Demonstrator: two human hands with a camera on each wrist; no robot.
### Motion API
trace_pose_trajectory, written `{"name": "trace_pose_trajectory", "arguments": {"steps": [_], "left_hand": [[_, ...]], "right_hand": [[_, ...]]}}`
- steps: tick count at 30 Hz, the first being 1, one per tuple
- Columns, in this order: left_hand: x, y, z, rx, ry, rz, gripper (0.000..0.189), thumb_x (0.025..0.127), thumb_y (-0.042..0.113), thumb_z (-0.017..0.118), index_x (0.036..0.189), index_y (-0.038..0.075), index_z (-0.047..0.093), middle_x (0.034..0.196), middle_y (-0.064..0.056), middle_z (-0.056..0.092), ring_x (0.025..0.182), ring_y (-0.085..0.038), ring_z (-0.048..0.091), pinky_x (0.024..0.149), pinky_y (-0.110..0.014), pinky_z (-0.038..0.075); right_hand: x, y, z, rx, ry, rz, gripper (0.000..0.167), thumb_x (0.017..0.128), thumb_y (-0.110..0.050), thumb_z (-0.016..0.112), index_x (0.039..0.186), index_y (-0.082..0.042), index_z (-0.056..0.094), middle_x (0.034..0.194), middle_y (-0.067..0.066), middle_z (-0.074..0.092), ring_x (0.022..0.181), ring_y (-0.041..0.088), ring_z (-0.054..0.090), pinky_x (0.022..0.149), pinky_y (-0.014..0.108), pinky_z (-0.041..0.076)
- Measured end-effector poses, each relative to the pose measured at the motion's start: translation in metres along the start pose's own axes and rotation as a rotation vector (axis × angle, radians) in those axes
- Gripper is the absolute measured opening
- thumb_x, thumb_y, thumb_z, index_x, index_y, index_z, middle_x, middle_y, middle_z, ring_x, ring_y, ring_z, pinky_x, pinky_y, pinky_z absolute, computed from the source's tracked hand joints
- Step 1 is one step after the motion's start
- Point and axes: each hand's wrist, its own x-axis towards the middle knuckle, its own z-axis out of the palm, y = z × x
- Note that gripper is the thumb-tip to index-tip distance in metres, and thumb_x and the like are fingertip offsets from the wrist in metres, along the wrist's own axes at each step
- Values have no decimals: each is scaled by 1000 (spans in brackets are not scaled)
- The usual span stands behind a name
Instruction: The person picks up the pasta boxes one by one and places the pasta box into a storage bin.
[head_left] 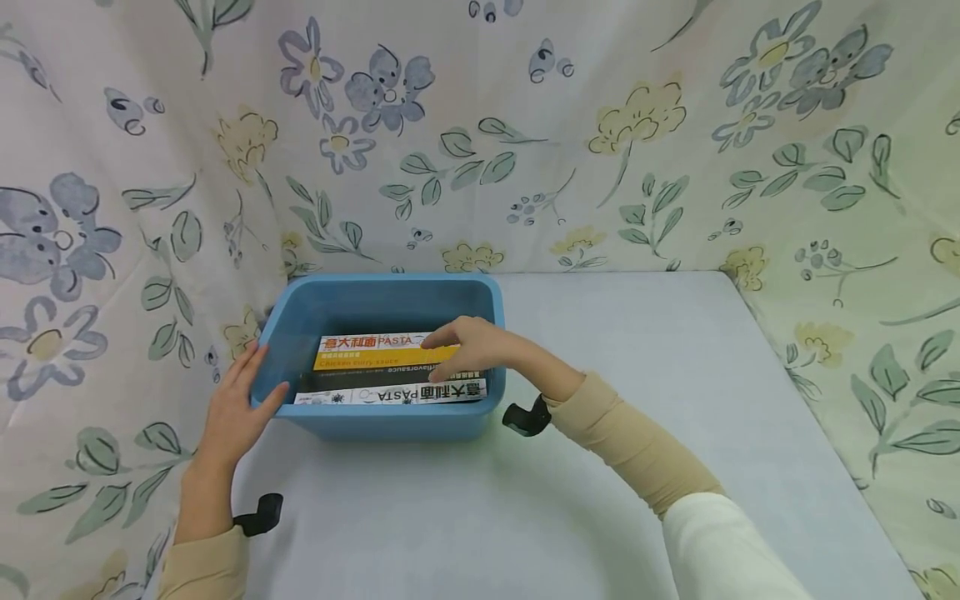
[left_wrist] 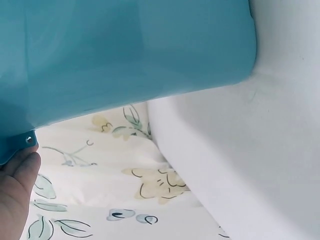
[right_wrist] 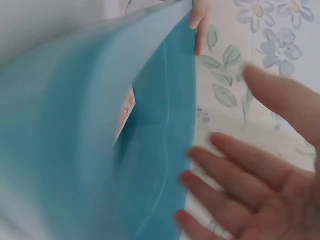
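In the head view, a blue plastic bin point(head_left: 390, 427) stands on the table, with pasta boxes lying inside. One box is white and yellow point(head_left: 352, 356); beside it is a black and white box point(head_left: 337, 393) with its lettering upside down. My left hand point(head_left: 238, 408) holds the bin's left rim near the front corner, and its fingers point(left_wrist: 26, 167) show at the rim in the left wrist view. Over the right part of the boxes hovers my right hand point(head_left: 480, 346), fingers spread and holding nothing; the right wrist view shows its palm point(right_wrist: 270, 200) near the bin's rim.
The bin stands at the back left of the pale table point(head_left: 600, 483). Floral cloth point(head_left: 480, 108) hangs behind the table and along both sides. A black wrist mount point(head_left: 527, 417) sticks out from the right wrist, and another point(head_left: 260, 515) from the left.
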Motion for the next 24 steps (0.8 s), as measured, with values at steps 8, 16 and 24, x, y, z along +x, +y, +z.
{"name": "trace_pose_trajectory", "arguments": {"steps": [8,16,24], "left_hand": [[0,2,0,7,-44,-15,70,97,29,56,152,1,25,158,-24,18,138,-53,21,98,-76,25],[3,8,-6,152,-40,-6,75,95,39,55,153,5,24,158,-24,15,130,-60,29,93,-77,29],[14,34,-13,242,48,122,82,89,54,57,153,12,29,158,-23,19,143,-44,18,108,-71,12]], "right_hand": [[-32,32,5,238,260,-171,44,90,-15,68,130,2,59,129,16,62,111,29,63,94,41,52],[-70,64,3,269,490,-63,49,92,-21,65,136,-1,55,133,14,59,127,31,52,105,51,41],[-102,96,-2,220,759,85,55,96,-30,59,142,-2,48,144,17,48,137,33,39,111,55,30]]}}
